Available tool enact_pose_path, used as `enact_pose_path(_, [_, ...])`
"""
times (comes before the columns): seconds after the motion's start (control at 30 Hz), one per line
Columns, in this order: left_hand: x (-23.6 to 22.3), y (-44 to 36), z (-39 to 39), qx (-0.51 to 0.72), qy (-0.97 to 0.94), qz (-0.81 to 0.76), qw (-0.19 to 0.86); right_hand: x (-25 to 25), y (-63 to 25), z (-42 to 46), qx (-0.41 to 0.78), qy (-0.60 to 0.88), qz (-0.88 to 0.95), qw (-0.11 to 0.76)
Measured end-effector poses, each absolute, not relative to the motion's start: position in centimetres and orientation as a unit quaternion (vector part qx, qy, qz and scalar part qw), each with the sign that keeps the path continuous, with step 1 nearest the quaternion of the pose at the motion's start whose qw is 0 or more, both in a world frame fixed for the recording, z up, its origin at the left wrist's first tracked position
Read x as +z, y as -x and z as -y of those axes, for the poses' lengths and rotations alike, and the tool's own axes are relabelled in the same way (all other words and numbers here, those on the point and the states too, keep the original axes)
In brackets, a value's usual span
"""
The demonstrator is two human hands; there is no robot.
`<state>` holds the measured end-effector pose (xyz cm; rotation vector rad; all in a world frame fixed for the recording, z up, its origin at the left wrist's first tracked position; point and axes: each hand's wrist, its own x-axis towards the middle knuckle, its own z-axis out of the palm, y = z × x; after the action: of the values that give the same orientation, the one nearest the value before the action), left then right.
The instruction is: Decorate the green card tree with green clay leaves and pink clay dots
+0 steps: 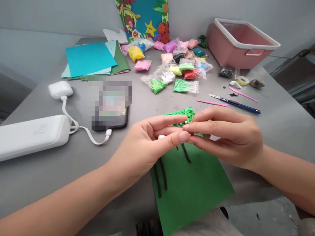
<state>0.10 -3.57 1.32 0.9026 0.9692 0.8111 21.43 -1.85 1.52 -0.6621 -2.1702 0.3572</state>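
Note:
A small lump of white clay [161,136] shows between the thumb and fingers of my left hand [157,137], which is closed on it. The fingertips of my right hand [226,134] are pressed together against my left fingertips; whatever they pinch is hidden. Below both hands lies a dark green sheet [197,186], reaching past the table's near edge. Thin black clay strips [163,173] run along it, partly covered by my left hand. Textured bright green clay [188,114] covers the sheet's far end, just beyond my fingers.
Several bags of coloured clay [185,86] lie mid-table. A pink bin [228,49] stands back right, near a craft knife [238,105] and pink clay tools [242,94]. To the left are a phone [125,118], a cabled white power bank [34,134] and coloured sheets [90,60]. A decorated picture [145,19] leans behind.

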Motion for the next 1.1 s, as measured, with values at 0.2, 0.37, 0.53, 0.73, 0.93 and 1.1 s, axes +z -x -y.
enact_pose_path(0.2, [1.3, -0.2, 3.5, 0.363, -0.407, -0.448, 0.708, 1.1, -21.5, 1.7, 0.122, 0.255, 0.871, 0.402])
enact_pose_path(0.37, [1.1, 0.0, 3.3, 0.379, -0.401, -0.458, 0.697, 2.3, -23.1, 0.4, 0.072, 0.301, 0.869, 0.385])
enact_pose_path(0.53, [1.0, 0.3, 3.1, 0.397, -0.394, -0.461, 0.689, 3.4, -27.4, -3.5, 0.026, 0.469, 0.861, 0.195])
enact_pose_path(0.73, [1.0, 0.4, 3.2, 0.397, -0.391, -0.468, 0.686, 1.8, -29.2, -5.8, 0.042, 0.559, 0.827, -0.033])
enact_pose_path(0.93, [1.0, 0.1, 2.9, 0.400, -0.388, -0.471, 0.684, 1.1, -28.5, -5.4, 0.032, 0.548, 0.834, -0.058])
enact_pose_path(1.1, [0.8, 0.0, 2.9, 0.396, -0.389, -0.476, 0.682, 1.2, -28.4, -5.1, 0.020, 0.528, 0.846, -0.074])
